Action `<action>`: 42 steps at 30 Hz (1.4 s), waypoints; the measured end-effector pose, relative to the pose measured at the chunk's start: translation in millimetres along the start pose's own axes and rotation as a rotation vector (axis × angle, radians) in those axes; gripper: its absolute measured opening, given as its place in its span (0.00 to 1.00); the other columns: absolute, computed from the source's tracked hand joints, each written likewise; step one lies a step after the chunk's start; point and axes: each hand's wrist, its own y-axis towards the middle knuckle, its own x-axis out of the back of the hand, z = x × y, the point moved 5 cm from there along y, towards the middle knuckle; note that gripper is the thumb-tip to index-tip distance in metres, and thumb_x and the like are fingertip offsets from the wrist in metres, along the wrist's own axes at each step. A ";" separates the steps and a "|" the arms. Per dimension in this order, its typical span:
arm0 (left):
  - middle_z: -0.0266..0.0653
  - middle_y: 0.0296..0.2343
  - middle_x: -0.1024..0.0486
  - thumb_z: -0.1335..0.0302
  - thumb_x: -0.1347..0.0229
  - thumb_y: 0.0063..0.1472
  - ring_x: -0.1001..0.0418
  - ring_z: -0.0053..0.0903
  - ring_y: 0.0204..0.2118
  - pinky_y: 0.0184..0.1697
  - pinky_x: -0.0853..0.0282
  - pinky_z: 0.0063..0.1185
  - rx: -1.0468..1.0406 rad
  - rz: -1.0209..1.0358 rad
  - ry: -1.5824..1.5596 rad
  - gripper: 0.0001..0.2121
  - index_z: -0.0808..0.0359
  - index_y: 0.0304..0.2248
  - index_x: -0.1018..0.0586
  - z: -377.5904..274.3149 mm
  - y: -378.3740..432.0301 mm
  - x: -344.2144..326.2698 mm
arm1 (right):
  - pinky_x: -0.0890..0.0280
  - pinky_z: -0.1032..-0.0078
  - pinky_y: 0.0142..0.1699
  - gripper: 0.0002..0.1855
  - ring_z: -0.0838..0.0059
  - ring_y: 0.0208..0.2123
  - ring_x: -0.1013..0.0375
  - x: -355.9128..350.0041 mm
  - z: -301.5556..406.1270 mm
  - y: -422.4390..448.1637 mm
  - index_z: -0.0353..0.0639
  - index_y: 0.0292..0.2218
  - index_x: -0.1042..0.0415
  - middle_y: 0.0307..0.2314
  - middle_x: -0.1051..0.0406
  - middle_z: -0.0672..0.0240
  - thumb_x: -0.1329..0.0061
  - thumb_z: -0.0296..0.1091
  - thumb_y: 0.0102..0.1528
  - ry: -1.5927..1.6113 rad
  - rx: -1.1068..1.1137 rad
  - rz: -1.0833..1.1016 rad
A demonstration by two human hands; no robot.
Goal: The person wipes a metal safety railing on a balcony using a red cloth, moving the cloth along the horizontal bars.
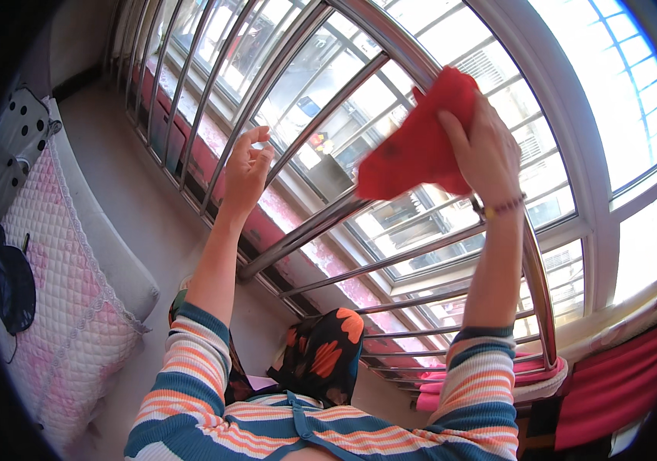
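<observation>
A red cloth [420, 144] is gripped in my right hand [490, 147], bunched over the upper rail [389, 37] of a stainless-steel railing. Its loose end hangs down toward the left and looks slightly blurred. My left hand [249, 158] is raised beside the upright bars [299, 141], fingers curled loosely and apart, with nothing in them. Whether those fingertips touch a bar I cannot tell. Part of the railing behind the cloth and my right forearm is hidden.
Behind the railing are a worn pink-and-white ledge [328, 265] and barred windows [478, 75]. A quilted pink-and-white cover [63, 276] lies over furniture at the left, with a dark cap-like item [11, 282] on it. Pink fabric [616, 380] hangs at the lower right.
</observation>
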 end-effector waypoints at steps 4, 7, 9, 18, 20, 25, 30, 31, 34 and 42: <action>0.37 0.42 0.29 0.73 0.50 0.62 0.32 0.15 0.32 0.38 0.33 0.16 0.001 -0.010 0.000 0.17 0.67 0.50 0.30 4.0 2.2 12.2 | 0.30 0.63 0.41 0.30 0.56 0.35 0.24 -40.3 56.8 81.3 0.41 0.50 0.34 0.33 0.25 0.56 0.54 0.58 0.57 -0.031 0.129 -0.034; 0.38 0.42 0.29 0.73 0.51 0.63 0.30 0.17 0.33 0.38 0.32 0.17 0.000 -0.020 0.056 0.17 0.67 0.50 0.30 7.2 8.2 26.8 | 0.36 0.55 0.51 0.29 0.52 0.48 0.30 -47.0 115.9 140.2 0.42 0.53 0.37 0.49 0.33 0.51 0.51 0.49 0.55 0.211 0.001 0.130; 0.40 0.43 0.28 0.73 0.51 0.64 0.27 0.21 0.35 0.41 0.31 0.19 0.005 0.012 0.075 0.16 0.65 0.51 0.30 2.4 2.7 3.3 | 0.32 0.53 0.45 0.32 0.52 0.44 0.27 -45.3 124.6 156.4 0.41 0.55 0.42 0.46 0.31 0.49 0.57 0.56 0.58 0.044 0.069 0.157; 0.38 0.41 0.27 0.74 0.53 0.65 0.29 0.18 0.34 0.39 0.33 0.18 -0.101 0.054 0.066 0.14 0.65 0.50 0.29 -8.6 5.3 -13.2 | 0.29 0.51 0.41 0.36 0.54 0.40 0.25 -32.7 88.9 93.0 0.39 0.55 0.44 0.38 0.28 0.53 0.51 0.56 0.55 -0.063 0.051 0.029; 0.37 0.41 0.27 0.75 0.54 0.65 0.29 0.18 0.34 0.39 0.33 0.18 -0.186 0.092 0.073 0.14 0.66 0.49 0.29 -28.6 -5.0 -31.5 | 0.30 0.50 0.45 0.36 0.52 0.41 0.25 -13.6 54.6 46.2 0.41 0.55 0.44 0.38 0.28 0.53 0.51 0.56 0.55 0.000 0.022 0.063; 0.37 0.41 0.27 0.75 0.54 0.65 0.30 0.17 0.35 0.43 0.31 0.19 -0.231 0.194 -0.005 0.15 0.67 0.50 0.29 -38.8 -30.8 -75.7 | 0.31 0.68 0.35 0.32 0.64 0.29 0.25 8.9 -47.8 -71.9 0.50 0.52 0.35 0.25 0.27 0.61 0.46 0.57 0.51 -0.140 0.075 -0.254; 0.37 0.43 0.28 0.75 0.53 0.64 0.31 0.19 0.41 0.46 0.34 0.20 -0.249 0.250 0.162 0.16 0.65 0.51 0.30 -33.8 -40.0 -83.5 | 0.34 0.63 0.44 0.34 0.60 0.38 0.26 50.1 -122.2 -180.1 0.48 0.54 0.36 0.38 0.26 0.61 0.42 0.49 0.49 -0.200 0.032 -0.220; 0.38 0.44 0.28 0.74 0.52 0.64 0.31 0.21 0.42 0.47 0.35 0.21 -0.284 0.272 0.210 0.17 0.64 0.52 0.30 -37.0 -42.6 -88.7 | 0.35 0.62 0.46 0.34 0.58 0.41 0.27 56.1 -141.6 -205.2 0.47 0.54 0.35 0.41 0.27 0.60 0.42 0.49 0.49 -0.197 0.010 -0.220; 0.44 0.47 0.29 0.71 0.49 0.60 0.31 0.33 0.48 0.50 0.36 0.26 -0.422 0.272 0.381 0.20 0.63 0.52 0.30 -43.3 -52.8 -106.6 | 0.38 0.60 0.50 0.30 0.53 0.45 0.31 70.2 -178.0 -264.3 0.43 0.53 0.35 0.44 0.29 0.56 0.45 0.45 0.52 -0.275 -0.090 -0.227; 0.31 0.43 0.31 0.68 0.54 0.68 0.35 0.16 0.44 0.51 0.40 0.17 -0.106 0.415 0.029 0.23 0.64 0.60 0.40 -0.6 -70.3 -121.9 | 0.39 0.60 0.48 0.26 0.56 0.42 0.29 33.6 -118.9 -204.2 0.46 0.50 0.32 0.41 0.28 0.61 0.53 0.53 0.56 -0.407 -0.124 -0.439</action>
